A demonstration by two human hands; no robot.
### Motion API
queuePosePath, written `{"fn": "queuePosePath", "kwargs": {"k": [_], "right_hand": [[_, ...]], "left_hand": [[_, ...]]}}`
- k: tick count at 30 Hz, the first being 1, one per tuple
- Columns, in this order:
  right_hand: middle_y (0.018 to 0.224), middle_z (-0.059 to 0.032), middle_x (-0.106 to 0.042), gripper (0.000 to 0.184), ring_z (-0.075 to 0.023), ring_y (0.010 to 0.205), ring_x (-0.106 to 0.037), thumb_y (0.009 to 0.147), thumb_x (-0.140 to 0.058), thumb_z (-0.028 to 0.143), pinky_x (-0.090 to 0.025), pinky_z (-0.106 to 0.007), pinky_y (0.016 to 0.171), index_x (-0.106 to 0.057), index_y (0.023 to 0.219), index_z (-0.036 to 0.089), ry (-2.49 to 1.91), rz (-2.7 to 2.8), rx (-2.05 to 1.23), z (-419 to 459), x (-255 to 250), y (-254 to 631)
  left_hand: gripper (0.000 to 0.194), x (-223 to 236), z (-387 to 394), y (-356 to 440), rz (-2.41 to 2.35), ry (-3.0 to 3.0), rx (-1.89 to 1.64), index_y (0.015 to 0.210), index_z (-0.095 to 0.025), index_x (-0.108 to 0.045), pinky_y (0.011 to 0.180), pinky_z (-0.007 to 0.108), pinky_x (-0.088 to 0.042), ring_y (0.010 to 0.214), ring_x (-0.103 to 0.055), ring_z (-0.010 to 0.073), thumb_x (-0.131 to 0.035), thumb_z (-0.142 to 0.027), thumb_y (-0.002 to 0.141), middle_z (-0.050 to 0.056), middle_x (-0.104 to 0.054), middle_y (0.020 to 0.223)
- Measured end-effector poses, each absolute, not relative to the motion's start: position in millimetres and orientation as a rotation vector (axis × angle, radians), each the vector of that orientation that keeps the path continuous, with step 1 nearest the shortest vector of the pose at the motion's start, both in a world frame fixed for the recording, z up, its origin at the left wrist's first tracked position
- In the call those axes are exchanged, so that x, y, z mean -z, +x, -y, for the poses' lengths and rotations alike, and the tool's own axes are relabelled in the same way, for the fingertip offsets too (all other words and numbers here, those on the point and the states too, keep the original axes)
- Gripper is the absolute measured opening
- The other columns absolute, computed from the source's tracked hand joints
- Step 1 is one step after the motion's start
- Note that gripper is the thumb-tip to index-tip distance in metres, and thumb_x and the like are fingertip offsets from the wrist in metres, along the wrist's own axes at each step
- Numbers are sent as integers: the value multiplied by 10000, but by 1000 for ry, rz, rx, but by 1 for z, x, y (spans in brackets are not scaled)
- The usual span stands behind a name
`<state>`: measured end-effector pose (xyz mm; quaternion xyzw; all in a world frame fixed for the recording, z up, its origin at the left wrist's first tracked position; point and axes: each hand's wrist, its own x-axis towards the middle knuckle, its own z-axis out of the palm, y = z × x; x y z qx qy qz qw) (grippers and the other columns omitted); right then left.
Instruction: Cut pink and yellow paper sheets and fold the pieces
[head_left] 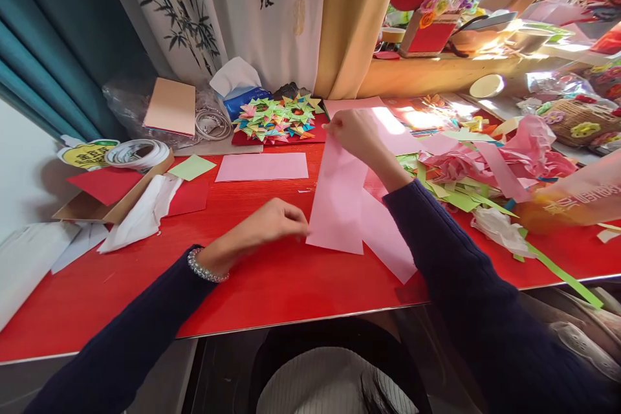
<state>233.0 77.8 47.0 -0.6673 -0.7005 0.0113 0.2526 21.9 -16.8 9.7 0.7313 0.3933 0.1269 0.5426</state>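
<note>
Bright room, a dark teal curtain point(43, 45) at far left, a pale hanging point(272, 32) with bamboo and ink characters behind the work, a tan curtain point(356, 19) beside it. From my remote seat I look down on a red tabletop point(262, 284). The pink sheet point(334, 213) is near the middle, long and narrow, between the hands. I see the right hand point(352, 136) pinching its far end, thumb and fingers together. The left hand point(272, 226), a beaded bracelet point(206, 266) at its wrist, has its fingertips at the sheet's left edge near the lower corner; whether they grip or only touch, I cannot tell. A second pink strip point(388, 236) lies slantwise, partly under the first. Beyond the left hand I note a flat pink rectangle point(262, 167), and behind that a heap of folded paper pieces point(272, 119), mostly green, beside a blue tissue pack point(242, 100). To the left, a white tape roll point(138, 154) leans over a cardboard tray point(123, 204); a pale green square point(193, 167) lies nearby. To the right, crumpled pink paper point(524, 142) sits among green scraps point(460, 197).
</note>
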Motion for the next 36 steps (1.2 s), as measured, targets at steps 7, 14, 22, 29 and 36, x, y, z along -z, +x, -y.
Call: {"fn": "queuePosePath", "kwargs": {"k": [7, 14, 22, 29, 36], "right_hand": [[633, -21, -527, 188, -124, 589, -440, 797, -594, 276, -322, -280, 567, -655, 688, 136, -1758, 2061, -470, -74, -51, 243], [631, 1, -565, 239, -92, 571, -455, 811, -583, 334, -321, -228, 531, -687, 706, 147, -1521, 2295, -751, -46, -40, 183], [796, -77, -677, 217, -177, 702, -580, 834, -544, 300, -335, -257, 579, -677, 726, 166, -1605, 2274, -418, -35, -37, 165], [834, -126, -670, 228, -234, 764, -581, 853, -491, 260, -328, -298, 618, -669, 762, 151, -1762, 2105, -113, -58, -46, 201], [700, -80, -625, 204, -180, 653, -516, 818, -532, 248, -301, -286, 574, -632, 664, 159, -1724, 2096, -93, -64, -46, 209]], "left_hand": [[147, -37, 20, 5, -280, 1729, 293, 813, -196, -750, 572, 220, -431, 659, -610, 142, -637, -287, 795, 49, -701, 736], [276, -8, -14, 5, -1248, 1618, -788, 792, -170, -675, 417, 205, -216, 454, -303, 52, -662, -440, 737, -15, -559, 647], [215, -8, -11, 9, -1210, 1440, -781, 681, -141, -632, 424, 211, -165, 445, -269, 41, -697, -345, 665, -37, -480, 581], [166, -5, 16, 26, -1171, 1517, -497, 639, -156, -651, 476, 228, -249, 501, -378, 78, -665, -321, 652, -23, -556, 585], [210, -5, 33, 31, -1037, 1644, -171, 653, -154, -660, 503, 244, -294, 525, -443, 105, -605, -346, 720, -10, -583, 594]]}}
